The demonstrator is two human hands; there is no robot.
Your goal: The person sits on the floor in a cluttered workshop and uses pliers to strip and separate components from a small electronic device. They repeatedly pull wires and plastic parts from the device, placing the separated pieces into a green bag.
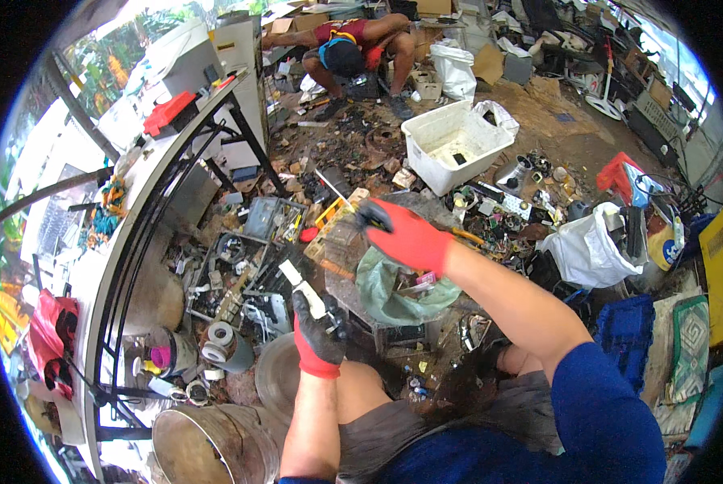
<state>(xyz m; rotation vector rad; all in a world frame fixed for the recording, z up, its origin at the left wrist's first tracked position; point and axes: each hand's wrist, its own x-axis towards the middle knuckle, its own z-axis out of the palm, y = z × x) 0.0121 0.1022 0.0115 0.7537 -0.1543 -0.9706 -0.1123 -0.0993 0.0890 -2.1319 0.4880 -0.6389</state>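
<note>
My left hand (319, 337), in a red glove with a dark grey palm, is closed around a long white plastic part (307, 294). Small dark pieces show beside its fingers. My right hand (403, 235), gloved the same way, is above the worktop in front of me, its dark fingertips curled together. What they hold, if anything, I cannot make out. Just beyond those fingers lie a wooden block (317, 247) and a yellow-handled tool (327, 214). Below my right wrist sits a green sack (386, 294) with its mouth open.
A white tub (458, 149) stands ahead, near a crouching person (345, 56). A white sack (591, 246) of scrap is at the right. At the left are a black-framed table (127, 242), a crate of parts (232, 266) and metal buckets (208, 444). Scrap litters the ground.
</note>
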